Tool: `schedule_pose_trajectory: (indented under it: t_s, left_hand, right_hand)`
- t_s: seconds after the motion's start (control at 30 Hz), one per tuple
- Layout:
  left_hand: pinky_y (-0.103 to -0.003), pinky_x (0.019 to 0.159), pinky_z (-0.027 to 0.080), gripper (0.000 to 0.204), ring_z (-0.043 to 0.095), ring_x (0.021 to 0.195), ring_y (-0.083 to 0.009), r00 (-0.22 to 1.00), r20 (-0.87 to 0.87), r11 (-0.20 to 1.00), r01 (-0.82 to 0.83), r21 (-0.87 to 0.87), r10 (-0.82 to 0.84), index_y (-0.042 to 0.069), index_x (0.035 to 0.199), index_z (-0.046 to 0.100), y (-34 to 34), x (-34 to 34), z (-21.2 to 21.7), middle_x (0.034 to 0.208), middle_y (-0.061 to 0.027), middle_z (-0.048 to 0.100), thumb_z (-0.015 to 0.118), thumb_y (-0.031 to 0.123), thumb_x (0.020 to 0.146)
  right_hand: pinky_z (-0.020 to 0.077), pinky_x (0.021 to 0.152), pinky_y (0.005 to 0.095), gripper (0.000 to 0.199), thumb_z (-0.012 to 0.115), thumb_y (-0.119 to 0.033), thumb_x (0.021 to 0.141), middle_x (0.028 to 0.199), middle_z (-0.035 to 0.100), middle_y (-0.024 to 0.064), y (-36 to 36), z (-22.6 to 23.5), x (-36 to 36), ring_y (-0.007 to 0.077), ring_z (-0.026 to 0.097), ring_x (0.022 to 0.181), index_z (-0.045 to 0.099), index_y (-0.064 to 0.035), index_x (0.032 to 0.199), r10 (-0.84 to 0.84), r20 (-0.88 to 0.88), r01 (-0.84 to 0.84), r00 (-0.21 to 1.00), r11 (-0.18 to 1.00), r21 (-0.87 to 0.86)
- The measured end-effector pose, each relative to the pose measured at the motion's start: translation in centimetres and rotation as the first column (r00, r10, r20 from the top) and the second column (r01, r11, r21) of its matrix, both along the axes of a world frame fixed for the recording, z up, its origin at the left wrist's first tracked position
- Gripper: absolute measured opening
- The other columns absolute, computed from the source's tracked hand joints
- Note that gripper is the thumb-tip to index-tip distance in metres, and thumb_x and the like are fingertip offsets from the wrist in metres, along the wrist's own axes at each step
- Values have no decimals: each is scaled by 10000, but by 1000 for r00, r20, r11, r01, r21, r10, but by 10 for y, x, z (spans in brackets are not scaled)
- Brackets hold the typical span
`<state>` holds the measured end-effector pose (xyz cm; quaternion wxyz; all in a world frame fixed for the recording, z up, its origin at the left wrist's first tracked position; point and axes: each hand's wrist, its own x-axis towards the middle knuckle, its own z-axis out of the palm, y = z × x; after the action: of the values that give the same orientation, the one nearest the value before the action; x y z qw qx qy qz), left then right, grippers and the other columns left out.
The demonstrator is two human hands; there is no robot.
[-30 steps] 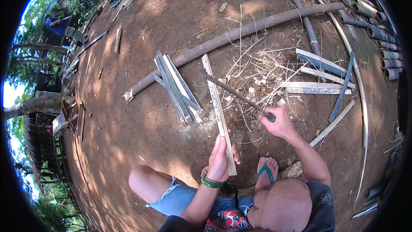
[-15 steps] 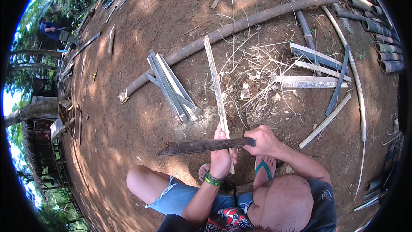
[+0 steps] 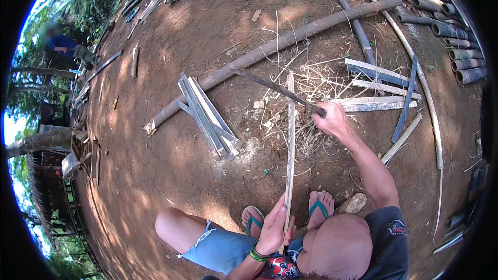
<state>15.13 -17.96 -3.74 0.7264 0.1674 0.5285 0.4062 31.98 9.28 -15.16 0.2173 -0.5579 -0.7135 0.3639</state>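
My left hand is closed around the lower part of a long pale bamboo strip, close to my lap. The strip points away from me over the ground. In my right hand is the handle of a machete, held out ahead of me. Its dark blade reaches left across the strip near the far end; whether it touches the strip I cannot tell. Beneath the blade and strip lies a heap of thin bamboo shavings.
A bundle of split bamboo strips lies to the left, more split pieces to the right. A long wooden pole crosses the ground beyond. Bamboo tubes are stacked at the far right. A person is far off at the upper left.
The machete has moved from near my left hand to the strip's far part, with my right arm stretching forward. My left hand has drawn the strip back toward my lap.
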Motion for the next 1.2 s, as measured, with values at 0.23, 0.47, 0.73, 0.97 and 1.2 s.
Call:
schedule_pose_trajectory:
  t_s: [0.23, 0.47, 0.73, 0.97, 1.2]
  left_hand:
    - [-211, 366, 381, 506, 403, 406, -84, 982, -28, 975, -183, 126, 188, 150, 1584, 229, 51, -22, -18, 601, -5, 440, 299, 322, 1114]
    - [-232, 397, 380, 493, 364, 364, -93, 989, -128, 993, -68, 95, 80, 144, 1578, 250, 32, -18, -10, 571, 4, 402, 287, 309, 1115]
    - [-221, 415, 378, 500, 391, 387, -93, 991, 133, 993, 16, 113, -31, 53, 1569, 264, -34, -21, -4, 588, -22, 474, 322, 252, 1114]
    - [-216, 390, 388, 484, 388, 380, -86, 943, -300, 979, -94, 182, 146, 55, 1556, 294, 23, -28, -26, 548, 8, 424, 299, 248, 1113]
    - [-219, 352, 382, 508, 403, 383, -83, 950, -235, 954, -144, 262, 207, 97, 1591, 207, 59, -21, -35, 583, 2, 464, 311, 227, 1111]
  right_hand:
    - [448, 414, 378, 185, 692, -197, 756, 478, 561, 61, -68, 10, -24, 177, 522, 394, 638, -60, 644, 430, -65, -422, 900, 900, 114]
    - [410, 379, 366, 162, 657, -153, 726, 471, 562, 58, -63, -5, -14, 168, 474, 357, 608, -54, 608, 318, -124, -315, 940, 948, 39]
    - [525, 703, 473, 324, 605, -262, 797, 661, 646, 241, 79, -13, 53, 403, 653, 648, 683, 52, 792, -256, 64, 218, 965, 911, 351]
    - [384, 481, 381, 273, 621, -198, 792, 501, 521, 115, -12, 10, -8, 186, 463, 449, 603, 27, 639, -8, -161, 6, 987, 1000, -8]
    - [467, 498, 421, 157, 703, -139, 722, 510, 559, 158, -121, 35, -25, 337, 586, 462, 623, -25, 649, 408, -326, -397, 853, 912, 105]
